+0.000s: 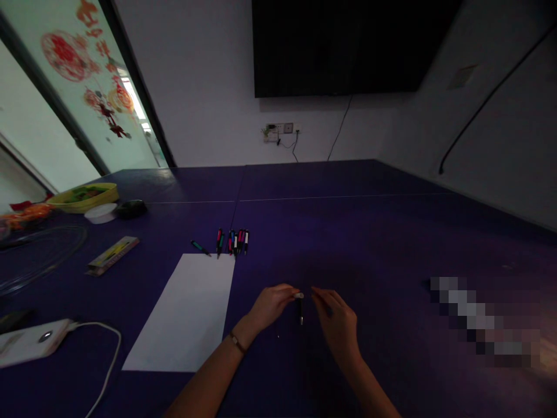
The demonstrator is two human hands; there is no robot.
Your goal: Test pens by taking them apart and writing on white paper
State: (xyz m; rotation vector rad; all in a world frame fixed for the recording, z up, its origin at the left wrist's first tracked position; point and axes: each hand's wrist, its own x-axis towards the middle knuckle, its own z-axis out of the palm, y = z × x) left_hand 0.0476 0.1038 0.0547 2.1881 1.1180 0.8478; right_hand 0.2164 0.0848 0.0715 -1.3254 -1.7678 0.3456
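Observation:
My left hand (pixel 272 305) pinches the white top end of a dark pen (pixel 300 307) that hangs down just above the dark blue table (pixel 348 232). A thin bracelet sits on that wrist. My right hand (pixel 335 316) is close beside the pen on its right, fingers curled together with their tips near the pen's upper part; whether they touch it is unclear. A white sheet of paper (pixel 187 310) lies to the left of my hands. Several coloured pens (pixel 232 241) lie in a row beyond the paper's far edge.
A flat box (pixel 112 254) lies at the left. Farther left are a yellow bowl (pixel 85 197), a white lid (pixel 101 213), a clear round dish (pixel 39 255) and a white device with a cable (pixel 32 342). A dark screen (pixel 348 46) hangs on the wall.

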